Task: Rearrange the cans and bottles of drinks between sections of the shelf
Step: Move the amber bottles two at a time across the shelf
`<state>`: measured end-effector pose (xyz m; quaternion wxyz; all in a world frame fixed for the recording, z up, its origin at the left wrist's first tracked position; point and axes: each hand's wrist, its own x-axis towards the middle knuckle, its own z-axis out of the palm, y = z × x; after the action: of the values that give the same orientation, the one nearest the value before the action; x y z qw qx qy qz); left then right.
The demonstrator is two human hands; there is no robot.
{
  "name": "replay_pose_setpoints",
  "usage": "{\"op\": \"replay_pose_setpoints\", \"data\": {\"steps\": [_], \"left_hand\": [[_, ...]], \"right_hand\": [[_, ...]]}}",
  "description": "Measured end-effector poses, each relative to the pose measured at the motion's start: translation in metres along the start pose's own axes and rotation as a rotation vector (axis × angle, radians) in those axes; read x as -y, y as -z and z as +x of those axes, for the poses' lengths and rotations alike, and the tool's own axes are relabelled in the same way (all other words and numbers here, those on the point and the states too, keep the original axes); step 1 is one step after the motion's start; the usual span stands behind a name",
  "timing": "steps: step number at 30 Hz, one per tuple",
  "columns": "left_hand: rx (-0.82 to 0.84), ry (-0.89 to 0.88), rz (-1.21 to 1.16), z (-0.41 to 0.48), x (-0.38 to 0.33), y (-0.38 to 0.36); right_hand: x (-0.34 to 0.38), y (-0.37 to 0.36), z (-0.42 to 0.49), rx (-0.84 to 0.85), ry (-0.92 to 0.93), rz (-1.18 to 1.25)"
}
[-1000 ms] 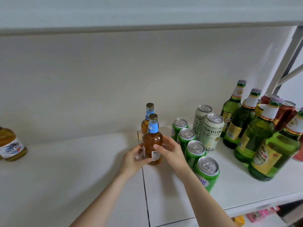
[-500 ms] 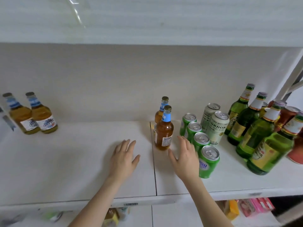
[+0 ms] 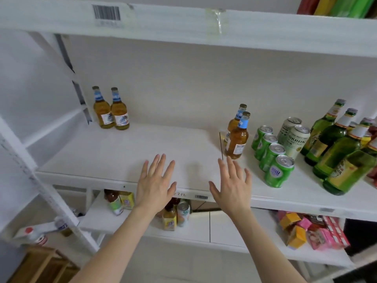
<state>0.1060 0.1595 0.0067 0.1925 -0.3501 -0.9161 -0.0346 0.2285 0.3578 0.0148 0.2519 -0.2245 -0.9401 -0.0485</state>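
Hovering at the front edge of the middle shelf [image 3: 102, 156], both hands show their backs, palms down. Left hand [image 3: 156, 184]: fingers [image 3: 161, 165] straight, spread wide, holding nothing. Right hand [image 3: 231, 187]: fingers [image 3: 231, 167] equally wide, holding nothing. Cannot tell whether either palm touches the board.

Amber bottles [image 3: 111, 111], two with blue neck labels, stand upright and touching at the back of the left section. They are at ten o'clock from the left hand, well apart from it.

Seam pair [image 3: 237, 139]: two more amber bottles, one behind the other, just right of the seam [image 3: 221, 146] between sections. They are at twelve o'clock from the right hand, near its fingertips but not touching.

Green cans [image 3: 271, 152]: four in a row running front to back, at two o'clock from the right hand. White cans [image 3: 295, 137]: two, just beside that row on its far side. Green bottles [image 3: 336, 144] crowd the right end, at three o'clock.

Lower shelf [image 3: 224, 229], six o'clock: small bottles and a can, partly hidden by the left wrist. Pink and orange cartons [image 3: 306, 229] at four o'clock. Barcode label [image 3: 106, 13] on the upper rail, eleven o'clock.
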Motion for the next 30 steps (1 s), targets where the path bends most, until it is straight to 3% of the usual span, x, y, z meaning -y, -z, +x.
{"op": "replay_pose_setpoints", "data": {"steps": [15, 30], "left_hand": [[0.116, 0.008, 0.091, -0.027, 0.208, 0.036], [0.021, 0.105, 0.123, 0.09, 0.371, 0.009]], "right_hand": [[0.225, -0.005, 0.022, 0.027, -0.036, 0.054], [0.349, -0.067, 0.171, 0.074, -0.015, 0.129]]}}
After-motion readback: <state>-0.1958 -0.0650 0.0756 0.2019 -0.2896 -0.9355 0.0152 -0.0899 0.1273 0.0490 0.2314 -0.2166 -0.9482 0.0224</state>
